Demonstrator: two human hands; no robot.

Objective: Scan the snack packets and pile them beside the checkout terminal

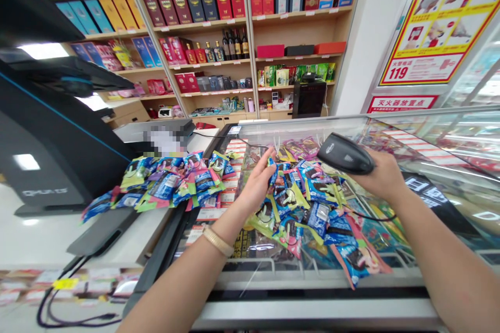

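Observation:
My right hand (380, 174) grips a black barcode scanner (346, 155), its head pointing left above a pile of small snack packets (297, 192). The packets are blue with green or pink ends and lie heaped on a glass freezer top (250, 270). At the pile's left side, my left hand (255, 179) is closed on a blue snack packet (272, 170), which shows between thumb and fingers; part of it is hidden. A gold bracelet (217, 241) circles that wrist. Farther left, a second heap of like packets (167, 182) lies across the counter edge.
A dark checkout terminal (50, 145) stands on the white counter (23, 239) at left. The scanner's cord (371, 217) runs over the glass. A black display panel (437, 203) lies right of the pile. Shelves (211, 26) of boxes and bottles line the back wall.

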